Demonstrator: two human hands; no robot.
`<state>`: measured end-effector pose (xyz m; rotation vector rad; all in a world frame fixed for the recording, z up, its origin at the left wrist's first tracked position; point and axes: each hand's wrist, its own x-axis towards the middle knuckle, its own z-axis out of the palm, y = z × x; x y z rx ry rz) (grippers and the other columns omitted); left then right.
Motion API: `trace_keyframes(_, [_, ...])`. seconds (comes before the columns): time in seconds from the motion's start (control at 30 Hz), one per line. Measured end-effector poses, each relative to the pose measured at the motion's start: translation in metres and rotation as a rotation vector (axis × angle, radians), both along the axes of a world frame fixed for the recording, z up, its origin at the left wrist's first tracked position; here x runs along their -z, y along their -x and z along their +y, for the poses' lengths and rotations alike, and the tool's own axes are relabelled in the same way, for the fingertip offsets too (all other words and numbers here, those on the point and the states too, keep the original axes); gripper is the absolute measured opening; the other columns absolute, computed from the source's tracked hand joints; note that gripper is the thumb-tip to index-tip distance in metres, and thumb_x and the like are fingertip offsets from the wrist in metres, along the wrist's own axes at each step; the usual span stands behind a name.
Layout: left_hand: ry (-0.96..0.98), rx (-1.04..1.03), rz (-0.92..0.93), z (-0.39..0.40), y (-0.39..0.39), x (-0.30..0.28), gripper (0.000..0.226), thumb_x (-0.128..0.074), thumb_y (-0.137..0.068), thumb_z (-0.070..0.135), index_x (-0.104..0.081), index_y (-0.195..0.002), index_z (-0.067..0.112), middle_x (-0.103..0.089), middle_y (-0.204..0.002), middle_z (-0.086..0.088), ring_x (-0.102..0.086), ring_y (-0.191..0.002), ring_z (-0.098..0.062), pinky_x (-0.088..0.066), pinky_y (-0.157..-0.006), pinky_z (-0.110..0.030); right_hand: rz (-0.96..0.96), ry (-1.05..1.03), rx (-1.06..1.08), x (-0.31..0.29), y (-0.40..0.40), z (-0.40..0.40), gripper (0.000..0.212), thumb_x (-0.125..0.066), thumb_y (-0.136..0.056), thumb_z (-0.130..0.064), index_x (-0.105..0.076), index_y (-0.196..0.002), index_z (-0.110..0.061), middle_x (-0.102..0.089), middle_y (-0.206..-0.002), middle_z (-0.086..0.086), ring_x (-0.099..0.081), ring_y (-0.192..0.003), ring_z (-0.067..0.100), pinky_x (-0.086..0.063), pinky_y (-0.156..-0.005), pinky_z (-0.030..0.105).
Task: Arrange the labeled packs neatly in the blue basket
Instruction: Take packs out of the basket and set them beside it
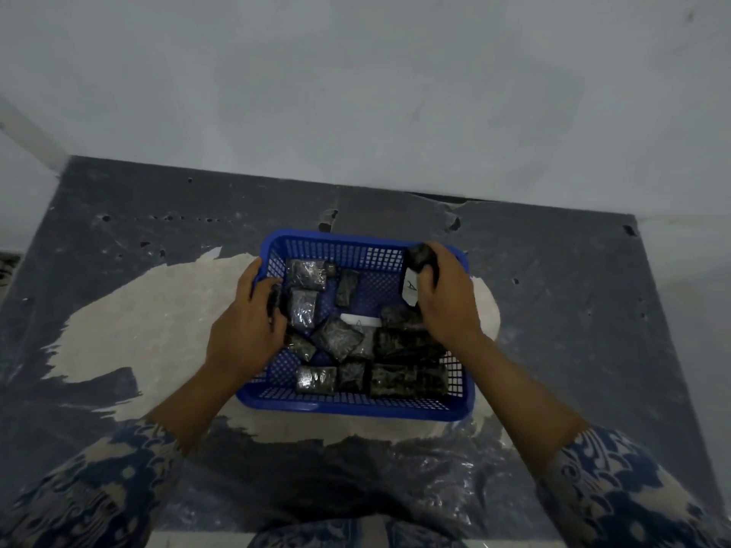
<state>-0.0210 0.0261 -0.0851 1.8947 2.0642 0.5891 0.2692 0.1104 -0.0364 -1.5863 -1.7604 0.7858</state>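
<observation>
Hands at both sides of the blue basket, each gripping a dark pack.

I see my left hand over the basket's left wall, fingers curled round a small dark pack just inside that wall. My right hand is at the basket's far right corner, fingers closed round another dark pack with a white label hanging below it. Inside the basket lie more plastic-wrapped packs: a row along the near wall, a few upright by the left wall, others tilted in the middle, one loose white label among them. The basket sits on a dark, worn worktop, well short of the pale wall behind it.
</observation>
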Motion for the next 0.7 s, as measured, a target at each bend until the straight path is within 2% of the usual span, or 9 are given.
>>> trace_keyframes(0.07, [0.005, -0.010, -0.006, 0.001, -0.001, -0.001, 0.047, -0.067, -0.090, 0.020, -0.050, -0.133, 0.016, -0.020, -0.164, 0.000, -0.066, -0.077, -0.030, -0.045, -0.055, -0.031, 0.107, 0.028, 0.105, -0.006, -0.018, -0.001, 0.028, -0.039, -0.103, -0.020, -0.051, -0.127, -0.026, -0.058, -0.093, -0.012, -0.057, -0.076, -0.004, -0.047, -0.059, 0.020])
trace_keyframes(0.13, [0.003, -0.006, -0.006, 0.001, 0.000, -0.001, 0.047, -0.069, -0.088, 0.018, -0.051, -0.132, 0.015, -0.022, -0.163, -0.002, -0.066, -0.080, -0.035, -0.044, -0.056, -0.032, 0.242, 0.111, 0.193, -0.010, -0.038, -0.003, 0.034, -0.036, -0.105, -0.023, -0.046, -0.137, -0.025, -0.057, -0.102, -0.020, -0.059, -0.081, -0.009, -0.050, -0.064, 0.015])
trace_keyframes(0.2, [0.009, -0.010, -0.004, 0.000, -0.001, -0.002, 0.046, -0.069, -0.088, 0.018, -0.051, -0.130, 0.016, -0.022, -0.163, -0.001, -0.066, -0.080, -0.038, -0.042, -0.057, -0.033, 0.424, 0.150, 0.259, -0.014, -0.060, -0.006, 0.034, -0.033, -0.106, -0.021, -0.048, -0.136, -0.024, -0.059, -0.112, -0.013, -0.061, -0.088, -0.004, -0.052, -0.072, 0.018])
trace_keyframes(0.33, [0.049, -0.034, 0.039, 0.001, -0.002, -0.001, 0.043, -0.069, -0.088, 0.020, -0.050, -0.127, 0.018, -0.021, -0.161, -0.001, -0.065, -0.079, -0.040, -0.038, -0.056, -0.033, 0.693, 0.285, 0.477, -0.016, -0.101, -0.009, 0.031, -0.034, -0.106, -0.026, -0.054, -0.129, -0.028, -0.065, -0.107, -0.001, -0.064, -0.083, 0.011, -0.055, -0.065, 0.029])
trace_keyframes(0.43, [0.061, -0.032, 0.066, 0.002, -0.002, -0.003, 0.044, -0.070, -0.088, 0.019, -0.050, -0.127, 0.015, -0.022, -0.161, -0.002, -0.065, -0.079, -0.042, -0.042, -0.057, -0.037, 0.764, 0.427, 0.587, -0.006, -0.132, -0.011, 0.037, -0.052, -0.099, -0.039, -0.050, -0.132, -0.024, -0.062, -0.115, 0.006, -0.063, -0.091, 0.017, -0.057, -0.070, 0.033])
trace_keyframes(0.5, [0.065, -0.036, 0.079, 0.002, -0.004, -0.004, 0.045, -0.071, -0.087, 0.018, -0.051, -0.127, 0.014, -0.023, -0.160, -0.003, -0.064, -0.075, -0.042, -0.043, -0.057, -0.039, 0.674, 0.521, 0.587, 0.005, -0.151, -0.014, 0.075, -0.074, -0.080, -0.050, -0.039, -0.141, -0.022, -0.055, -0.129, 0.007, -0.060, -0.105, 0.023, -0.056, -0.087, 0.043])
trace_keyframes(0.57, [0.062, -0.036, 0.084, 0.001, -0.006, -0.006, 0.045, -0.071, -0.087, 0.017, -0.052, -0.127, 0.013, -0.023, -0.160, 0.001, -0.064, -0.071, -0.041, -0.043, -0.055, -0.039, 0.431, 0.556, 0.539, 0.017, -0.165, -0.019, 0.105, -0.086, -0.061, -0.054, -0.030, -0.144, -0.026, -0.046, -0.130, -0.001, -0.053, -0.111, 0.022, -0.051, -0.093, 0.041])
trace_keyframes(0.63, [0.058, -0.034, 0.087, 0.001, -0.008, -0.008, 0.044, -0.071, -0.088, 0.016, -0.052, -0.127, 0.012, -0.024, -0.159, 0.007, -0.063, -0.071, -0.040, -0.042, -0.054, -0.039, 0.169, 0.544, 0.457, 0.031, -0.175, -0.023, 0.100, -0.090, -0.061, -0.045, -0.029, -0.137, -0.024, -0.045, -0.126, 0.001, -0.050, -0.105, 0.020, -0.047, -0.085, 0.035])
trace_keyframes(0.7, [0.069, -0.046, 0.093, 0.001, -0.009, -0.009, 0.043, -0.071, -0.087, 0.016, -0.052, -0.126, 0.013, -0.024, -0.159, 0.001, -0.064, -0.075, -0.041, -0.044, -0.054, -0.041, 0.010, 0.550, 0.357, 0.045, -0.180, -0.024, 0.087, -0.089, -0.066, -0.036, -0.032, -0.130, -0.019, -0.047, -0.126, 0.007, -0.050, -0.104, 0.021, -0.046, -0.084, 0.035])
